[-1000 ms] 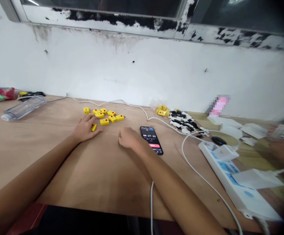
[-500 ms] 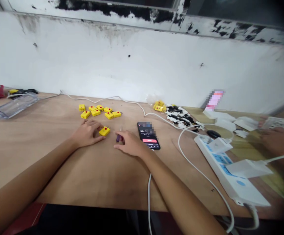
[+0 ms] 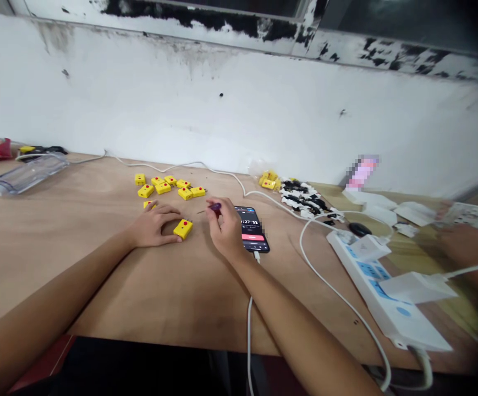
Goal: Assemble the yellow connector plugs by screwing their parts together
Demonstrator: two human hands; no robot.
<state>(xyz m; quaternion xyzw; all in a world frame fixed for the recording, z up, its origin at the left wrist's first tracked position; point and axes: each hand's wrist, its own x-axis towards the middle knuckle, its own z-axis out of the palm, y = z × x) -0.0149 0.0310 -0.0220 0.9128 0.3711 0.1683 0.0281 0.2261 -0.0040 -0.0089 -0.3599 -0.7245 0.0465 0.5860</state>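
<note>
My left hand (image 3: 155,225) rests on the table, thumb and fingers spread. The thumb tip is at the lower left edge of a yellow block with a red button and small metal prongs (image 3: 183,229). Behind those fingers another yellow block (image 3: 148,204) is partly hidden. My right hand (image 3: 225,228) grips a small screwdriver (image 3: 216,207) by its purple handle. Its thin shaft points left, above and to the right of the near block, apart from it. Beyond both hands lie several similar yellow blocks (image 3: 163,188).
A phone (image 3: 255,228) with a running timer lies partly behind my right hand. Black and white parts (image 3: 302,198) and bagged yellow pieces (image 3: 269,180) are at the back. On the right are a power strip (image 3: 387,297), cables and another person's hand (image 3: 465,236). A clear bottle (image 3: 30,175) lies left.
My right hand has lifted and turned, so the screwdriver's shaft points left instead of up. A yellow block now shows behind my left hand. The near block sits slightly turned.
</note>
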